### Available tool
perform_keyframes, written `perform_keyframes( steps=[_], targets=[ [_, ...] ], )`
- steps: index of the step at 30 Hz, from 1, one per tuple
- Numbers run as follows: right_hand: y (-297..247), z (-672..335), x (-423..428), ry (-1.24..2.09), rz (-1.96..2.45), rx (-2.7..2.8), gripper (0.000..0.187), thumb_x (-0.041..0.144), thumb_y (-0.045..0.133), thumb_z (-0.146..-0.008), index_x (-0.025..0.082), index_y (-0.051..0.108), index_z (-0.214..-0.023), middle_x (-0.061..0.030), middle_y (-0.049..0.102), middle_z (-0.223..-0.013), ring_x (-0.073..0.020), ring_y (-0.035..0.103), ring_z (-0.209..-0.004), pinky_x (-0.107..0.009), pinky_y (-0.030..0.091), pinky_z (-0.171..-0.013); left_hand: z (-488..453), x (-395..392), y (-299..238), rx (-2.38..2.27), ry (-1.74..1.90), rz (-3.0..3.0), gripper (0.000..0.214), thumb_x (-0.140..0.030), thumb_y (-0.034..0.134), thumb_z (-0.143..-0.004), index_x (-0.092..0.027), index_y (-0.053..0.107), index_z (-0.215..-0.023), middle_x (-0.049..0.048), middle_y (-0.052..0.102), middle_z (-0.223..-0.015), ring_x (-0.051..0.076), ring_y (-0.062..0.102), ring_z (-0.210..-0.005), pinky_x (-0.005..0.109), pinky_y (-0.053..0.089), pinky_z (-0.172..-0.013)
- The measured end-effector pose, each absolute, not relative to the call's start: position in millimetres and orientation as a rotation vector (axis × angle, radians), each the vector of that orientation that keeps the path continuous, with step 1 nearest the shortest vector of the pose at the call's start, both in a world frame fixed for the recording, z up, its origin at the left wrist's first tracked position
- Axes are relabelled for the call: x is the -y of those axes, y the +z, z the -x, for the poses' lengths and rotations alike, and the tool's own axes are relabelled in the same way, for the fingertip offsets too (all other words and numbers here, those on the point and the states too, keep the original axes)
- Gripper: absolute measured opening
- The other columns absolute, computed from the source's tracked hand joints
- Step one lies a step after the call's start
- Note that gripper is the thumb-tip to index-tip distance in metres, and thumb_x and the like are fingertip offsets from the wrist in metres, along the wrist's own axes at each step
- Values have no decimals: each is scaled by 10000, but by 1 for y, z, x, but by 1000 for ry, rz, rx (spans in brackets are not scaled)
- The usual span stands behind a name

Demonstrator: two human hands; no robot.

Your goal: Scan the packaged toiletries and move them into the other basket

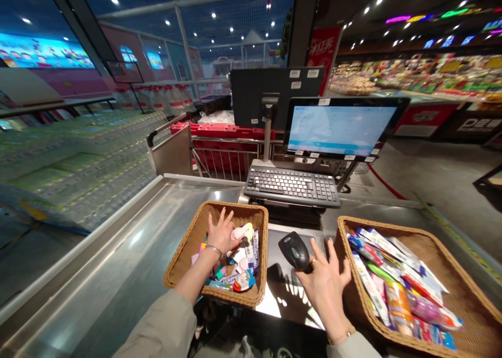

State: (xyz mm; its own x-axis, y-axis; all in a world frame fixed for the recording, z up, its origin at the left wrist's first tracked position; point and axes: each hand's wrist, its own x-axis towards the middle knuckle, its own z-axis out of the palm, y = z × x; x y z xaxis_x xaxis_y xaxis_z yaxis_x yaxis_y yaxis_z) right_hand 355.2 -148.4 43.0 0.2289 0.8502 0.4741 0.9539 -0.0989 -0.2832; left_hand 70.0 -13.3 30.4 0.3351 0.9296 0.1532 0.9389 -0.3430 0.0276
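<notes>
Head view: left hand [221, 236], fingers spread, seemingly searches packs [243, 266] beneath; gripping requires closing. Right hand [325, 284]: fingers spread, mouse [294, 251] beside.

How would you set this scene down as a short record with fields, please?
Left hand: in the left basket, fingers spread, among small packets; grip unclear
Right hand: open, beside the mouse; contact unclear
Right basket: wicker, holds assorted packs
Keyboard: beyond the mouse, below the lit screen
Second screen: back turned to the camera
Counter: shiny metal, left of the left basket
</notes>
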Motion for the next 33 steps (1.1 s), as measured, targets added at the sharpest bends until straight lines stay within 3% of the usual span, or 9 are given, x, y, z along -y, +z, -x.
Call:
perform_keyframes(
  steps=[11, 33],
  targets=[
    [47, -354, 151, -298, 1972, 1648, 175, 351, 581, -736, 266, 705, -827, -22, 629, -1285, -340, 310, -1373, -601, 150, -1064, -102, 19, 64, 1626, -375, 2501, 346, -545, 632, -773, -233, 661, -921, 61, 386, -1530, 397, 85, -1473, 704, -146, -1117],
    [57, -360, 157, -322, 1946, 1597, 190, 377, 561, -748, 251, 693, -799, -43, 654, -1244, -348, 338, -1357, -598, 155, -1055, -147, 26, 86, 1404, -444, 2587, 308, -502, 646, -780, -226, 660, -916, 64, 390, -1527, 400, 159, -1460, 718, -146, -1111]
  ],
)
